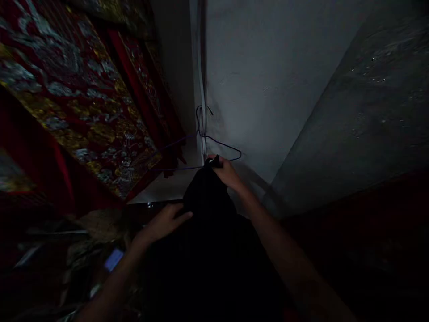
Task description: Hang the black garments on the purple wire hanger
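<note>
A large black cloth garment [211,197] hangs down the middle of the view; its exact kind is lost in the dark. My right hand [226,172] is closed on the bunched top of it, right by the lower bar of a thin purple wire hanger [223,144]. Whether that hand also grips the wire cannot be made out. My left hand [170,219] holds the garment's left side, thumb in front and the other fingers partly hidden behind the cloth. The hanger's hook [203,108] sits against a pale vertical strap or cord [202,85].
On the left hangs red cloth [100,107] with gold and silver embroidery. A grey wall [261,80] stands ahead and to the right. Dim clutter lies at lower left, with a small lit bluish rectangle [114,259] in it. The lower right is very dark.
</note>
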Tool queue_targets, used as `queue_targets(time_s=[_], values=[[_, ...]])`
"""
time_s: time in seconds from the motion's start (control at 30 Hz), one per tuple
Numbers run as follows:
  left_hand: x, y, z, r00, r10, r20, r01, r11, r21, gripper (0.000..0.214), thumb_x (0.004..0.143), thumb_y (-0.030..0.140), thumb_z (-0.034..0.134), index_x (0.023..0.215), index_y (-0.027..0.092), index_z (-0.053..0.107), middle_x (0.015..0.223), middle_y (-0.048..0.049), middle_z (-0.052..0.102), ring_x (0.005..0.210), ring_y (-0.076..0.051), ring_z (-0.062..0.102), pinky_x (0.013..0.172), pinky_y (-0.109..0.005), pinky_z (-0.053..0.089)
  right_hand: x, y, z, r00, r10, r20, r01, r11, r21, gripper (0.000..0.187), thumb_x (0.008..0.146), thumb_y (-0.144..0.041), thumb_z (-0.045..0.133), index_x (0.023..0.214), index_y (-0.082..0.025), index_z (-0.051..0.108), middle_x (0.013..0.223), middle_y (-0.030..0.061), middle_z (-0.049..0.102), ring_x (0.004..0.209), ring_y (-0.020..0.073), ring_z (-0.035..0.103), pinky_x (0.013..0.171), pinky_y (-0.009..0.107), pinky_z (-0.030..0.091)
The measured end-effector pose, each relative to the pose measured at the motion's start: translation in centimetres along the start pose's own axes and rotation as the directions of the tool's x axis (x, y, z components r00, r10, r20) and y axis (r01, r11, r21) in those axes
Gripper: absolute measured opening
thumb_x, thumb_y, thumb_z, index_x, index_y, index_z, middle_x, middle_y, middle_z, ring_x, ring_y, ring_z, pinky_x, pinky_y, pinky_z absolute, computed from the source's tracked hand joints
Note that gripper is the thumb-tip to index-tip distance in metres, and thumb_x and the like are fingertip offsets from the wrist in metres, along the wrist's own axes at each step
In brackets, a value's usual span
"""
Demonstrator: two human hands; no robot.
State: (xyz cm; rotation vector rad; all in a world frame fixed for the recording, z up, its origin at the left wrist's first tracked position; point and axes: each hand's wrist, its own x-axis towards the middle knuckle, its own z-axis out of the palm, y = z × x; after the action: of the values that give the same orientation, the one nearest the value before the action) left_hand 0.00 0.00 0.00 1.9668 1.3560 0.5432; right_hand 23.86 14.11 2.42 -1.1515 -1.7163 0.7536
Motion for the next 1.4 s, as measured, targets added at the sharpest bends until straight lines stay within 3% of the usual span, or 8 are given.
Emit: queue_targets(time_s=[0.33, 0.53, 0.67, 0.8, 0.97, 1.13, 1.27, 1.4], values=[[0.6, -4.7, -6.7, 0.982, -0.191, 0.0, 0.182, 0.939, 0.293, 0.033, 0.087, 0.045, 0.048, 0.089, 0.021, 0.071, 0.1, -0.0103, 0.075, 0.093, -0.029, 0.069, 0.084, -0.037, 0.05, -1.3, 0.8, -2.5, 0.993, 0.057, -0.104, -0.078, 0.975, -0.206, 0.032, 0.071, -0.036, 0.064, 0.047, -0.021, 0.049, 0.047, -0.0019, 0.048, 0.05, 0.0153, 0.05, 0.05, 0.026, 0.028], [2.6, -1.2, -9.7, 0.908, 0.222, -0.355, -0.113, 0.946, 0.303, 0.025, 0.089, 0.038, 0.046, 0.088, 0.02, 0.063, 0.096, -0.0069, 0.067, 0.093, -0.024, 0.063, 0.089, -0.037, 0.048, -3.5, -1.1, -2.8, 0.992, 0.04, -0.12, -0.061, 0.982, -0.178, 0.035, 0.074, -0.043, 0.058, 0.049, -0.021, 0.048, 0.049, -0.0008, 0.049, 0.048, 0.0143, 0.049, 0.046, 0.025, 0.026], [4.9, 2.1, -9.7, 0.807, 0.343, -0.48, -0.271, 0.938, 0.216, 0.039, 0.086, 0.027, 0.052, 0.125, 0.02, 0.053, 0.112, -0.0065, 0.067, 0.106, -0.023, 0.063, 0.096, -0.036, 0.048, -4.4, -1.4, -1.6, 0.999, -0.002, -0.034, 0.001, 1.0, -0.025, 0.027, 0.076, -0.041, 0.054, 0.061, -0.019, 0.057, 0.058, 0.001, 0.059, 0.056, 0.0168, 0.055, 0.051, 0.026, 0.038], [6.6, 2.9, -10.2, 0.854, 0.376, -0.359, -0.296, 0.919, 0.26, 0.045, 0.084, 0.02, 0.051, 0.128, 0.019, 0.054, 0.106, -0.0063, 0.072, 0.102, -0.023, 0.067, 0.096, -0.038, 0.049, -4.8, -0.9, -3.2, 0.984, -0.17, -0.044, 0.168, 0.985, -0.043, 0.022, 0.079, -0.028, 0.053, 0.088, -0.018, 0.07, 0.079, 0.0036, 0.07, 0.076, 0.021, 0.065, 0.07, 0.031, 0.049], [6.6, 2.9, -11.9, 0.877, 0.362, -0.316, -0.255, 0.908, 0.333, 0.028, 0.085, 0.023, 0.05, 0.108, 0.02, 0.065, 0.104, -0.0054, 0.073, 0.096, -0.024, 0.068, 0.091, -0.037, 0.051, -1.4, 0.7, -9.2, 0.929, -0.148, -0.339, 0.1, 0.983, -0.155, 0.069, 0.073, -0.017, 0.06, 0.141, -0.016, 0.051, 0.074, 0.0019, 0.069, 0.064, 0.0196, 0.062, 0.064, 0.032, 0.05], [6.3, 2.9, -12.9, 0.816, 0.412, -0.405, -0.232, 0.875, 0.424, 0.026, 0.089, 0.03, 0.051, 0.104, 0.019, 0.069, 0.108, -0.008, 0.07, 0.104, -0.025, 0.064, 0.1, -0.04, 0.047, 2.0, 0.9, -14.5, 0.999, 0.038, 0.024, -0.036, 0.998, -0.058, 0.035, 0.067, -0.038, 0.075, 0.094, -0.015, 0.076, 0.076, 0.0043, 0.073, 0.07, 0.0206, 0.066, 0.071, 0.035, 0.053], [6.3, 1.5, -13.3, 0.753, 0.31, -0.58, -0.11, 0.929, 0.354, 0.036, 0.092, 0.041, 0.051, 0.115, 0.017, 0.063, 0.116, -0.0111, 0.068, 0.108, -0.027, 0.063, 0.099, -0.041, 0.047, 1.2, -0.8, -17.4, 0.883, 0.221, 0.415, -0.26, 0.965, 0.04, 0.042, 0.063, -0.048, 0.083, 0.088, -0.014, 0.078, 0.086, 0.0102, 0.077, 0.073, 0.023, 0.07, 0.072, 0.036, 0.055], [7.0, 1.7, -12.4, 0.806, 0.218, -0.55, -0.022, 0.94, 0.34, 0.039, 0.094, 0.045, 0.045, 0.111, 0.016, 0.064, 0.108, -0.0121, 0.07, 0.099, -0.028, 0.065, 0.092, -0.041, 0.049, 0.3, -1.5, -16.4, 0.946, 0.184, 0.267, -0.218, 0.97, 0.104, 0.041, 0.074, -0.054, 0.079, 0.092, -0.017, 0.076, 0.09, 0.0108, 0.076, 0.076, 0.023, 0.069, 0.071, 0.035, 0.056]])
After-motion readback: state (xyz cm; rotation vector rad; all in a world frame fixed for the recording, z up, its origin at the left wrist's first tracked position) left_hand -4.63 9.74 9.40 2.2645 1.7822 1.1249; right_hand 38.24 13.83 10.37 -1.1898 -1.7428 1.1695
